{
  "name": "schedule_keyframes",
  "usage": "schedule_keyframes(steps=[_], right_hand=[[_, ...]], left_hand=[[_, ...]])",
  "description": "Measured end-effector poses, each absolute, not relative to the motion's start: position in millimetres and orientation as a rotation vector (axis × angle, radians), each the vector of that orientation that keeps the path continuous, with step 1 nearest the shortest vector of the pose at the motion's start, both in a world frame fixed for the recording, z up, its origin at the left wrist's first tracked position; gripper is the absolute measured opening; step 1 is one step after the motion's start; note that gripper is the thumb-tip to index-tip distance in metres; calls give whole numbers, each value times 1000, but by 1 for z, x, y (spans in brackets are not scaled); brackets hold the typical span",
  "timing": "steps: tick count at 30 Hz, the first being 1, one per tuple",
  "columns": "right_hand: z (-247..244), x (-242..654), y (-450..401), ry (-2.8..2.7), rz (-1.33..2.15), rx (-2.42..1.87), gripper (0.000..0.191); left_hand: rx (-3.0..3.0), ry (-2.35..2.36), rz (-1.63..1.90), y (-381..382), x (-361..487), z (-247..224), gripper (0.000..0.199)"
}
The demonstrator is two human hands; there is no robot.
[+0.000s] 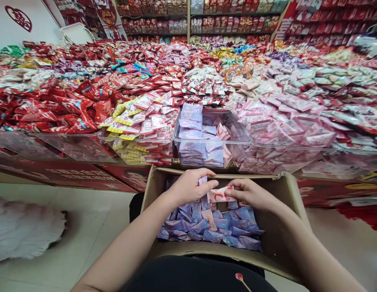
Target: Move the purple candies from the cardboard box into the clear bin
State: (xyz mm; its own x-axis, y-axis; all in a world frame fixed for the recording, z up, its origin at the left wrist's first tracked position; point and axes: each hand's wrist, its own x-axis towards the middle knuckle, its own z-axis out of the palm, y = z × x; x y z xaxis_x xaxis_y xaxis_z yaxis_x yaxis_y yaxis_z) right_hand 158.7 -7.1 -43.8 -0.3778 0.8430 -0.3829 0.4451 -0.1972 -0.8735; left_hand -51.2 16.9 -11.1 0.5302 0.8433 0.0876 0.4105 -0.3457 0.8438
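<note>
Above an open cardboard box [293, 198], my right hand [252, 194] pinches a pink packet with red print [217, 195]. My left hand [191, 186] is closed on a purple packet [202, 181], its fingertips close to the pink packet's left side. Many purple packets [213, 235] lie in the box below, with a pink one [209, 219] among them. Just beyond the box stands a clear plastic bin [241, 132]. It holds stacked purple packets [191, 125] on its left side and a few pink ones [222, 132] toward its middle.
Clear bins heaped with red packets [69, 109], yellow and pink packets [146, 113] and pale pink packets [292, 117] flank the middle bin. Shelves of red goods [152, 24] line the back. White ruffled fabric [24, 231] lies at the lower left, over a tiled floor [94, 219].
</note>
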Motion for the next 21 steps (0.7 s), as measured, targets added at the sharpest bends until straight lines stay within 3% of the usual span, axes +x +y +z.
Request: schedule_keyframes(steps=[6,16,21], right_hand=[[-27,149,-33,-1349,1483,-1342,25],[-28,131,-46,-1056,1485,-1238,26],[-18,123,-48,-1010,1311,-1299,22]], left_hand=[[1942,849,447,12,-46,-5,31],[1550,812,703,7,-35,-19,35],[1387,742,750,4,-33,-19,37]])
